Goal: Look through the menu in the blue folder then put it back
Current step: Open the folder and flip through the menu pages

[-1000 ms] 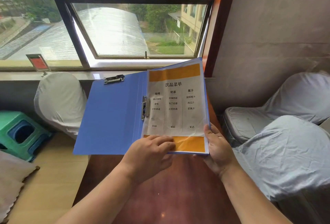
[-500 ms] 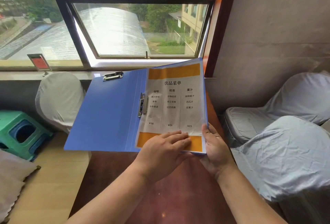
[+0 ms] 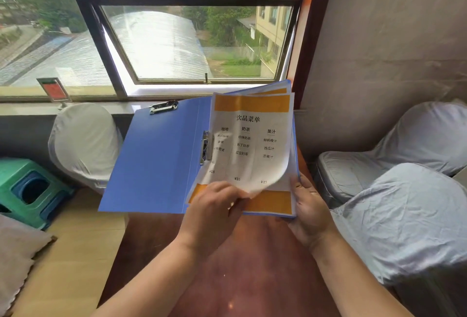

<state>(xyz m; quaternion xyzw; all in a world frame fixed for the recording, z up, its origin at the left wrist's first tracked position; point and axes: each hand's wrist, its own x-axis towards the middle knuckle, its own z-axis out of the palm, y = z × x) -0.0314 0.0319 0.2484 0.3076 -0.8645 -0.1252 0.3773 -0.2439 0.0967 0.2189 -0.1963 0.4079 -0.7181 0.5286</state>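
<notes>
Left hand [image 3: 214, 205] pinches the white-and-orange menu sheet [image 3: 249, 139] corner; right hand [image 3: 307, 205] grips the open blue plastic folder [image 3: 156, 162]. Turn slowly, avoid tearing at the clip.

We see only two forearms and two hands of the person, entering from the bottom edge of the head view. Both forearms are bare right up to the edge of the picture; no sleeve or cuff shows on either. The left hand [image 3: 214, 211] wears nothing: we find no ring, watch, bracelet or glove on it or on its wrist. The right hand [image 3: 309, 211] is likewise bare, its wrist without strap or band. The fingernails that show on the right hand look short and unpainted; those of the left are too blurred for us to tell.
</notes>
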